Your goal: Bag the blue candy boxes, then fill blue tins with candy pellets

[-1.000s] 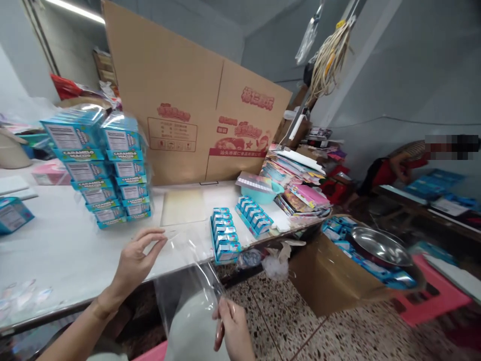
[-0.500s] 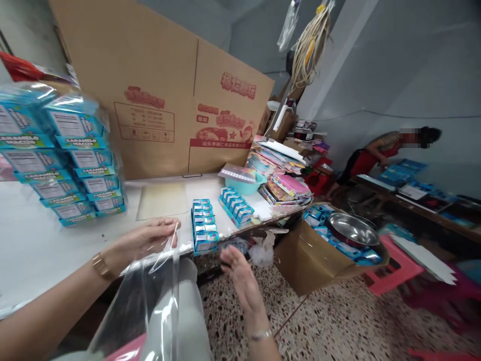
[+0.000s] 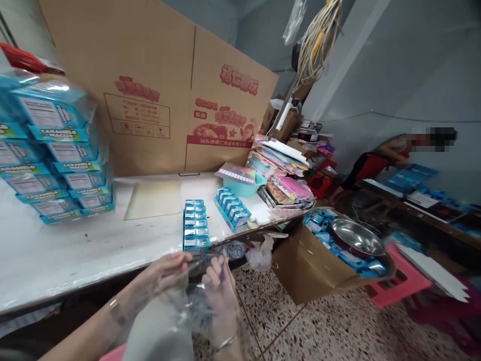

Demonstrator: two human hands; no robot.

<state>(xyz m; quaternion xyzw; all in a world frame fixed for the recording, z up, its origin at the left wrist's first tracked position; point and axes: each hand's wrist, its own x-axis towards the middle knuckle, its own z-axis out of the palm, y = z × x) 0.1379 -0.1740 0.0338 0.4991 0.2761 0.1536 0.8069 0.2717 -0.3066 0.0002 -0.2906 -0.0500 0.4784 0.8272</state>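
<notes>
A clear plastic bag (image 3: 196,312) hangs stretched between my hands, just below the table edge. My left hand (image 3: 171,271) pinches one side of its rim. On the other side, my right hand (image 3: 218,288) has its fingers curled on the film, which also covers part of the hand and wrist. Just beyond my hands, a display tray of small blue boxes (image 3: 196,224) stands near the edge. A second tray of blue boxes (image 3: 233,206) sits to its right. To the left rises a stack of plastic-wrapped blue trays (image 3: 73,150) marked "CARAMELO".
A large cardboard sheet (image 3: 150,60) leans behind the table. A turquoise basin (image 3: 244,186) and piled packaging (image 3: 287,188) sit at the right end. On the floor stands a carton (image 3: 311,265) with blue packs and a metal bowl (image 3: 356,235). A person (image 3: 387,155) bends over another table.
My right hand has come left and taken hold of the bag. My left hand has lowered slightly, and the bag's mouth is now spread between both hands.
</notes>
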